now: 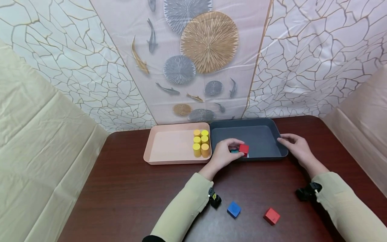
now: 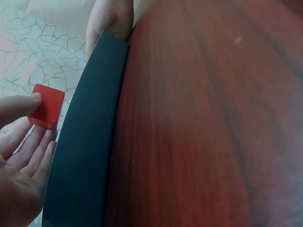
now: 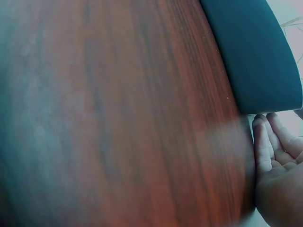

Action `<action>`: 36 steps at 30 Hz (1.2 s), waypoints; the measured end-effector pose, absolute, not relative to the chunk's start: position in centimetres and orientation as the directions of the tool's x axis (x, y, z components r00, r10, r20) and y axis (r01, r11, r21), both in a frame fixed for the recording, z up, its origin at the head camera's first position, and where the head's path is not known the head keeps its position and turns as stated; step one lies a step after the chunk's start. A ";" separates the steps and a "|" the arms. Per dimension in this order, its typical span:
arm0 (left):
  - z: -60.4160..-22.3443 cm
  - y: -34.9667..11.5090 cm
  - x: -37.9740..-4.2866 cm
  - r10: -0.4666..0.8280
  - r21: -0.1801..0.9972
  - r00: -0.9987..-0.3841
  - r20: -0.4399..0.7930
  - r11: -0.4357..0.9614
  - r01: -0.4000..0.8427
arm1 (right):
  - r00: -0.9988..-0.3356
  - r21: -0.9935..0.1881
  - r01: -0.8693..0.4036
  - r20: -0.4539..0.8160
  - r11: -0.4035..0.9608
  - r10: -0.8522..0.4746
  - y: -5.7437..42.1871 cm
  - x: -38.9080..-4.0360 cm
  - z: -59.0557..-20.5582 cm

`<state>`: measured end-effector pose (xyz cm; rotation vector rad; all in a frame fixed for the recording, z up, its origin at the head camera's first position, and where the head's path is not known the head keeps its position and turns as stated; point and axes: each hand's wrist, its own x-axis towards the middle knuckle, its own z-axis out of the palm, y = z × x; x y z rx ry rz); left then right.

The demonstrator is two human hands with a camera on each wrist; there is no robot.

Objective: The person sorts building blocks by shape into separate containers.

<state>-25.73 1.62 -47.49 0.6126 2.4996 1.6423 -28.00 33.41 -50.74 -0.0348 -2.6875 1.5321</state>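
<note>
My left hand (image 1: 223, 154) pinches a red block (image 1: 243, 150) between thumb and fingers, over the front left part of the dark blue-grey tray (image 1: 261, 143). In the left wrist view the thumb lies on the face of the red block (image 2: 49, 105), beside the tray's outer wall (image 2: 87, 137). A small teal patch (image 1: 234, 151) shows under the left fingers; its kind is hidden. At the tray's right end, my right hand (image 1: 297, 148) grips the rim. The right wrist view shows the right hand's fingers (image 3: 262, 146) against the tray's end wall.
Left of the dark tray stands a pink tray (image 1: 169, 144), with several yellow and orange cylinders (image 1: 201, 141) in rows along its right side. A blue block (image 1: 234, 209) and another red block (image 1: 271, 216) lie on the brown table (image 1: 127, 195) nearer me. Patterned cloth (image 1: 121, 67) hangs behind.
</note>
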 end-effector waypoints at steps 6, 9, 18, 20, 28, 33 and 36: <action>-47.4 1.9 -26.2 0.350 0.905 -0.928 0.130 0.341 0.256 | -0.999 -0.854 -0.003 0.031 0.521 0.044 33.4 -28.0 -50.8; -47.4 2.1 -26.4 0.335 0.907 -0.934 0.122 0.344 0.242 | -0.999 -0.849 0.001 0.027 0.528 0.045 33.3 -28.0 -50.7; -47.6 2.8 -27.5 0.301 0.914 -0.946 0.120 0.339 0.224 | -0.998 -0.852 0.001 0.028 0.524 0.047 33.4 -28.1 -50.7; -47.6 2.8 -27.7 0.298 0.911 -0.947 0.124 0.344 0.228 | -0.998 -0.853 0.001 0.028 0.522 0.048 33.4 -28.1 -50.7; -47.6 3.1 -28.2 0.279 0.904 -0.954 0.107 0.372 0.210 | -0.999 -0.841 0.005 0.024 0.541 0.047 33.3 -28.1 -50.7; -47.8 3.4 -28.5 0.275 0.891 -0.955 0.113 0.397 0.220 | -0.999 -0.846 0.003 0.024 0.533 0.044 33.3 -28.1 -50.6; -48.0 3.6 -28.6 0.283 0.872 -0.951 0.126 0.426 0.242 | -0.999 -0.852 0.003 0.023 0.524 0.043 33.4 -28.0 -50.6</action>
